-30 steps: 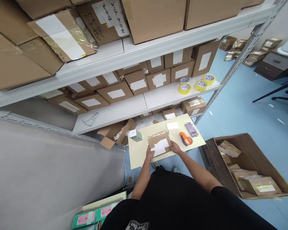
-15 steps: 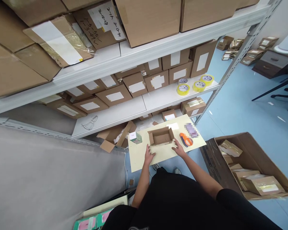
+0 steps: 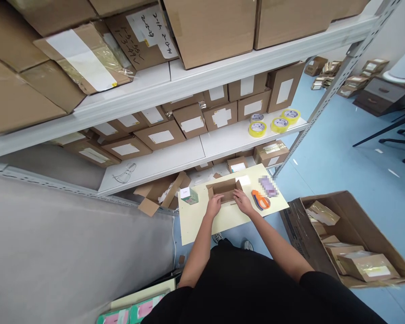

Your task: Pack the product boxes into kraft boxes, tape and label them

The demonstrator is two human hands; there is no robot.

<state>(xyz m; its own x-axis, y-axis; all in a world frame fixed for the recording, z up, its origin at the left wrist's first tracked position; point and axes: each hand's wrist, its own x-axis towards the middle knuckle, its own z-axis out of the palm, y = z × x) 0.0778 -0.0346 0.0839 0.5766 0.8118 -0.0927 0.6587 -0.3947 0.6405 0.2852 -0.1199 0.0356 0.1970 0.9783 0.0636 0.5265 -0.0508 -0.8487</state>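
Note:
A small open cardboard box (image 3: 222, 185) lies on the pale yellow table (image 3: 195, 225), its inside facing up. At its near wall, my left hand (image 3: 214, 205) has its fingers bent over the left part of the edge. My right hand (image 3: 243, 202) grips the same wall closer to the right corner; the thumbs are partly hidden. To the left stands a small green and white carton (image 3: 189, 196). An orange tape dispenser (image 3: 261, 200) is right of my right hand, with a blurred purple item (image 3: 268, 186) behind it.
Metal shelves (image 3: 175, 157) full of labelled cardboard boxes rise beyond the table. Several yellow tape rolls (image 3: 280, 124) sit on the middle shelf. On the floor at right, a large carton (image 3: 351, 211) holds packed boxes. A grey wall (image 3: 70, 238) borders the left.
Both hands have moved inward and forward from beside the cardboard box onto its near wall. Their spread fingers have bent over the edge.

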